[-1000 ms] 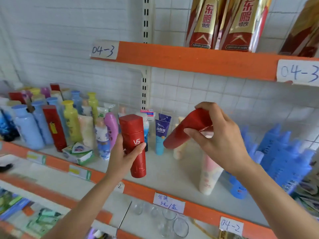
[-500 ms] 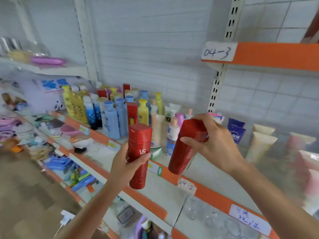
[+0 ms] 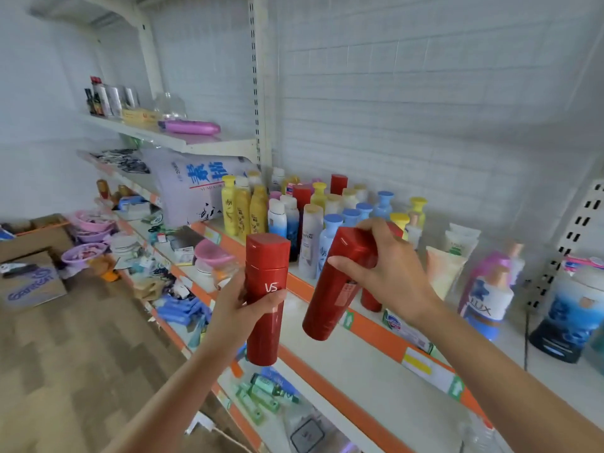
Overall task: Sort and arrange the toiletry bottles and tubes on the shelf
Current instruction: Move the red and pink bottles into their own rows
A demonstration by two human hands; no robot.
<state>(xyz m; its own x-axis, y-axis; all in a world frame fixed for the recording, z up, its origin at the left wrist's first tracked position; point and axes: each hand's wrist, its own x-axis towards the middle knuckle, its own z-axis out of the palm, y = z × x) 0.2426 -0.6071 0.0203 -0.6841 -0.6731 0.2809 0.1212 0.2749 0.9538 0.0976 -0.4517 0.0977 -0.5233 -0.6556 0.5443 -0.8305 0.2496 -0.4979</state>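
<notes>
My left hand (image 3: 233, 313) grips a red VS bottle (image 3: 265, 299) upright, in front of the shelf edge. My right hand (image 3: 389, 273) holds a second red bottle (image 3: 333, 289) by its cap end, tilted, its base pointing down-left. Both bottles hang in the air before the orange-edged shelf (image 3: 376, 325). On that shelf stand several bottles: yellow ones (image 3: 243, 210), light blue ones (image 3: 330, 237), a white Pantene bottle (image 3: 309, 246), red ones at the back (image 3: 338, 184). Cream tubes (image 3: 446, 269) and a Lux bottle (image 3: 487, 295) stand to the right.
A dark blue bottle (image 3: 568, 318) stands at the far right by a slotted upright (image 3: 575, 230). A large white bag (image 3: 192, 188) lies left of the bottles. Lower shelves hold pink bowls (image 3: 93, 223) and packets. A cardboard box (image 3: 31, 282) sits on the wooden floor.
My view has swung left along the shelf, bringing the crowd of bottles to the middle. Both hands still hold their red bottles; the right one has tipped closer to upright.
</notes>
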